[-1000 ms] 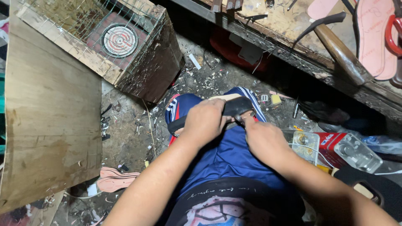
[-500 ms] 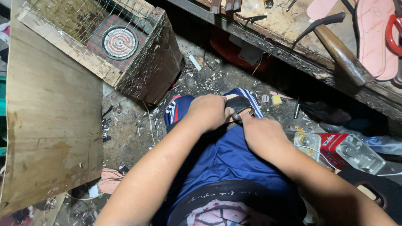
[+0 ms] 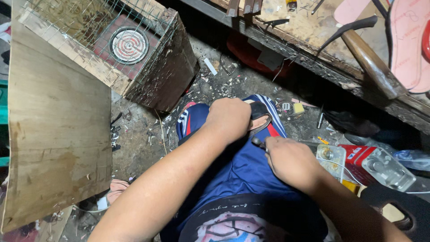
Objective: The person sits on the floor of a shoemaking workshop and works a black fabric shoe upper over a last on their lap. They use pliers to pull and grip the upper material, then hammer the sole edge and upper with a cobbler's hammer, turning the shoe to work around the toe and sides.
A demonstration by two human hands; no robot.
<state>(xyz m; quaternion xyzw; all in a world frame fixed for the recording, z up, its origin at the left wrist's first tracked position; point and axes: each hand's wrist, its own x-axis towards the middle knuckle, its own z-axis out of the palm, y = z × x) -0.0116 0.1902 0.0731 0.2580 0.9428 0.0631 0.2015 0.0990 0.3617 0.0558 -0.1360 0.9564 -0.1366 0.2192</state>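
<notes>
The person is sitting with a knee in blue shorts [image 3: 233,166] raised, and both hands are working on top of it. The left hand [image 3: 228,117] is lying curled over a dark sandal piece [image 3: 259,112] that is resting on the knee — its fingers are drawn together and pressing down on the piece, clamping it against the shorts. A brown strap [image 3: 262,127] of that piece is showing just below the hand's knuckles.

The right hand [image 3: 289,159] is sitting just beside the sandal piece, on the near side of it, with its fingers folded tight around a small dark tool [image 3: 258,143]; only the tool's tip is showing past the fist, and it is touching or nearly touching the strap — which of the two I cannot tell.

Beyond the knee, a wooden workbench [image 3: 309,31] is running across the top, and a hammer [image 3: 365,56] with a wooden handle is lying on it beside a pink sole [image 3: 407,45]. Left of the knee, a wooden box [image 3: 165,71] topped with wire mesh is holding a round coil heater [image 3: 130,45], and a plywood sheet [image 3: 58,134] is leaning further left. Right of the knee, a red can [image 3: 356,161] and a clear plastic block [image 3: 387,168] are lying on the littered floor.
</notes>
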